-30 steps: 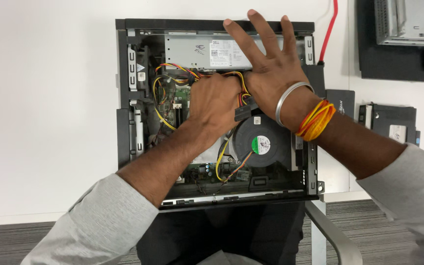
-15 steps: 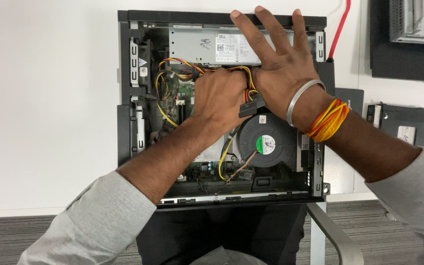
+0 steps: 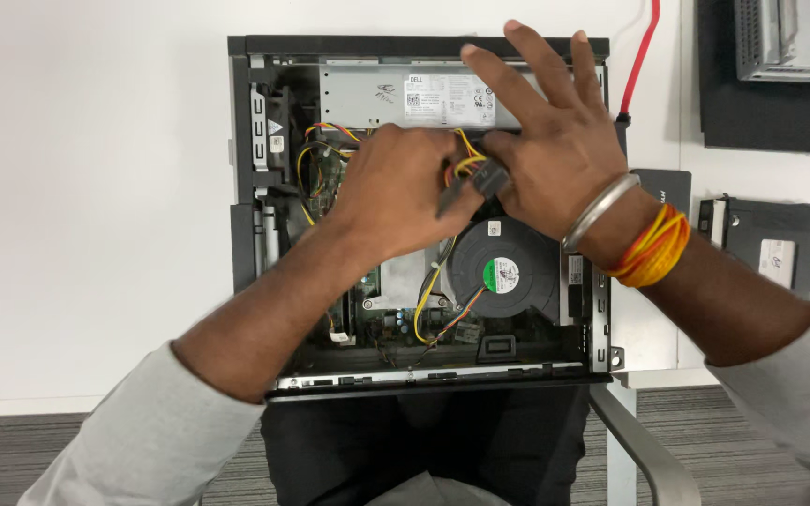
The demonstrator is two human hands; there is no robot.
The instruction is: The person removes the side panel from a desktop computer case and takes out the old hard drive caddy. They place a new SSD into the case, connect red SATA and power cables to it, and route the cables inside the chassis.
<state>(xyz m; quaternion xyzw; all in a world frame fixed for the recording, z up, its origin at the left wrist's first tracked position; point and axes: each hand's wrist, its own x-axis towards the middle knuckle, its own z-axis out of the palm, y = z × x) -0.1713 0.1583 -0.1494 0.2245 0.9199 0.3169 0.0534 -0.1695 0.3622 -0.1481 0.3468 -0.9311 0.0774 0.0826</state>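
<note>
White tabletop (image 3: 96,234) fills the head view, with an opened desktop computer case (image 3: 246,244) lying on it, its side panel off and its insides bare. At the table's near edge a strip of grey carpet (image 3: 49,450) shows, and off past the right wrist sit a dark flat drive (image 3: 761,248) and part of another grey metal unit (image 3: 794,42) on a black mat.

As to progress, my judgement is that the work is in its middle: the case is already open, the silver power supply (image 3: 377,94) and the round black fan (image 3: 503,272) sit in place, and the yellow, orange and red cable bundle (image 3: 466,155) is lifted but not yet free of the case (whether its far end is plugged or loose cannot be told).

The left hand (image 3: 396,192) comes in from the lower left, knuckles up, fingers curled over and pressed together around the cable bundle, with a dark connector (image 3: 485,178) jutting out just beyond its fingertips. The right hand (image 3: 555,164) reaches across from the lower right, its thumb side touching that connector, while its long fingers stand spread and lifted over the power supply just above the grip. Its wrist carries a metal bangle (image 3: 597,211) and orange-yellow threads (image 3: 653,248). The fan lies just below the grip; a red cable (image 3: 639,66) runs up the table, apart from both hands.
</note>
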